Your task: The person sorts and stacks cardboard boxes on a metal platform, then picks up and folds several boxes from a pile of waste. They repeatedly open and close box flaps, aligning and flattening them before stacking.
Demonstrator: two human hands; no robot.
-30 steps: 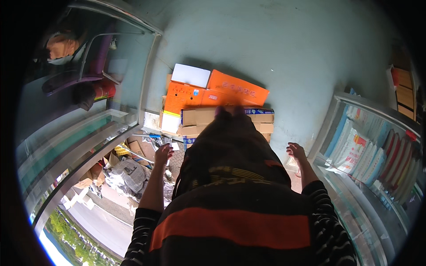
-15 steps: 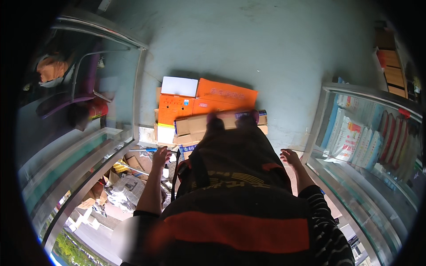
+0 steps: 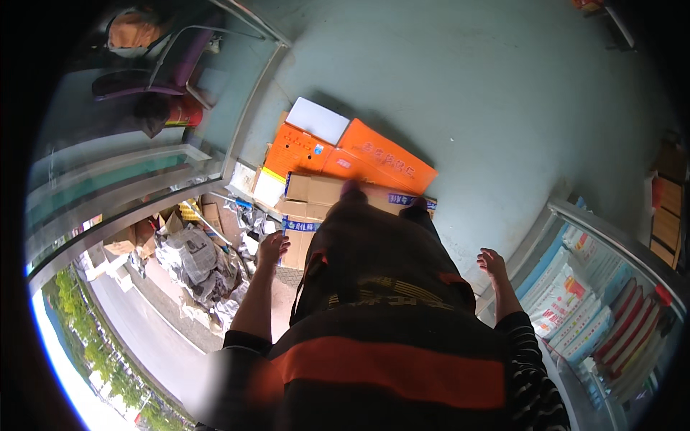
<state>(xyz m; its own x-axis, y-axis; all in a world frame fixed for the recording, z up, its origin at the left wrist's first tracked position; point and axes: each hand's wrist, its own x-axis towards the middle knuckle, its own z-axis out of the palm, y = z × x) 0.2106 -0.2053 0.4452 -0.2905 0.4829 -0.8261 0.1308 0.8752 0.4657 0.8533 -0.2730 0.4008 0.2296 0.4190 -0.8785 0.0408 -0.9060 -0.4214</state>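
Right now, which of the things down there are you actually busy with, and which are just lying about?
In hand:
- flattened brown cartons by the feet
- orange cartons behind them
- left hand and right hand, both open, holding nothing

Lying about:
- heap of crumpled paper and cardboard scraps
- white sheet on the orange cartons
- packets behind glass
- purple chair

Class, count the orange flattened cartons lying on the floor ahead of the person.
2: one orange carton on the left under a white sheet, one to its right. Others may be hidden beneath.
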